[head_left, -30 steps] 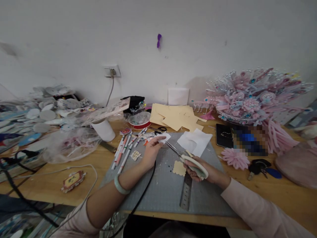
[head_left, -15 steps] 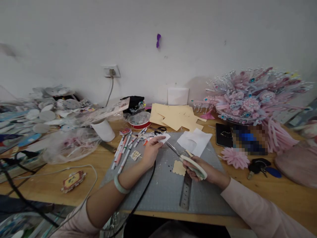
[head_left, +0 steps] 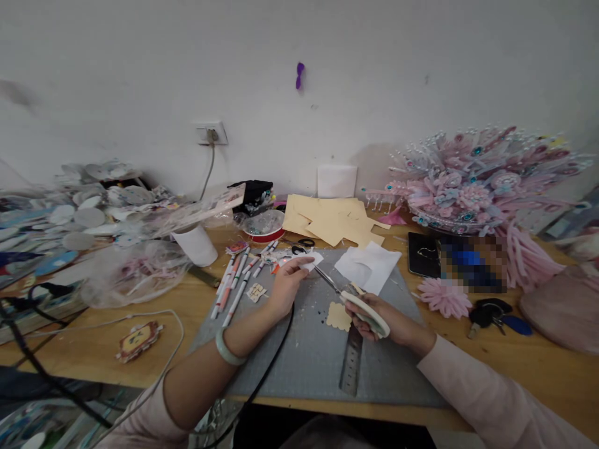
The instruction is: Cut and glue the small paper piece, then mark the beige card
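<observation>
A small white paper piece (head_left: 316,257) sits at the far edge of the grey cutting mat (head_left: 397,368), left of that edge's middle; whether it is lifted or lies flat is hard to tell. The left hand (head_left: 286,288) has its fingers nearly together over the paper, apparently pinching it, the thumb's grip hidden. The right hand (head_left: 393,319) is curled firmly round the pale handles of a pair of scissors (head_left: 374,315), whose blades point at the paper's right edge. How wide the blades part is too small to tell.

The step in hand looks like trimming this piece; a further cut would call for a steady left pinch, fingertips clear of the blades, and the paper turned to meet them.

Just beside the right hand, toward the mat's middle, lies a scalloped cream card (head_left: 337,316); a steel ruler (head_left: 349,368) runs from under that hand toward the mat's near edge. A cut white sheet (head_left: 388,259) lies by the mat's far right corner, markers (head_left: 238,290) along its left edge. Beyond, cream card sheets (head_left: 327,218) lie at the bench's back edge, and a beaded pink headdress (head_left: 472,193) stands toward its far right corner.
</observation>
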### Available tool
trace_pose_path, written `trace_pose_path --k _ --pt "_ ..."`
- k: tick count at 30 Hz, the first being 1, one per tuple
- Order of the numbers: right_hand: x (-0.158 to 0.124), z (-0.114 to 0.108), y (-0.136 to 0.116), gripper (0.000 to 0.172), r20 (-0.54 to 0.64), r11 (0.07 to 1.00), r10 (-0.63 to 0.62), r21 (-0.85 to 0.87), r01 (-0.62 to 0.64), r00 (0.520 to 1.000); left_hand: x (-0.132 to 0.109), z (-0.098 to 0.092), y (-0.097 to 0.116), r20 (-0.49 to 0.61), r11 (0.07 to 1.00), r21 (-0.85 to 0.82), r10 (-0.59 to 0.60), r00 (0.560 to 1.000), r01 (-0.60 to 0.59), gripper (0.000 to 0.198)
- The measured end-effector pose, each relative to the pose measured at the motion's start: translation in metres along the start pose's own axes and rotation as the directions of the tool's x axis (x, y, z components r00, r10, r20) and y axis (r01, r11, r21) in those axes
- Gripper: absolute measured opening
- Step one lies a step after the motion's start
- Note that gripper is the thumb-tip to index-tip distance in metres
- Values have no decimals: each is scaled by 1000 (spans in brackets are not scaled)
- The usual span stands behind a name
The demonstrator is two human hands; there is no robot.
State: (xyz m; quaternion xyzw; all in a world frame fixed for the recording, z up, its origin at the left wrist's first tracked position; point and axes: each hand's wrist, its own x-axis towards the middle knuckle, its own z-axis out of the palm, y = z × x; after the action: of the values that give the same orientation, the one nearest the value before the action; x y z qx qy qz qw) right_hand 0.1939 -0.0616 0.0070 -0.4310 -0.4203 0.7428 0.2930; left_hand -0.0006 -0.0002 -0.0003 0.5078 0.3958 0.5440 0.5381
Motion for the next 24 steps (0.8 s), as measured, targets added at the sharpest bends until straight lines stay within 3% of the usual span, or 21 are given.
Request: trace_pose_path --k 24 --pt "1 -2 1 41 13 999 -16 -36 16 1000 1 0 -1 1 1000 -11 12 1000 -12 16"
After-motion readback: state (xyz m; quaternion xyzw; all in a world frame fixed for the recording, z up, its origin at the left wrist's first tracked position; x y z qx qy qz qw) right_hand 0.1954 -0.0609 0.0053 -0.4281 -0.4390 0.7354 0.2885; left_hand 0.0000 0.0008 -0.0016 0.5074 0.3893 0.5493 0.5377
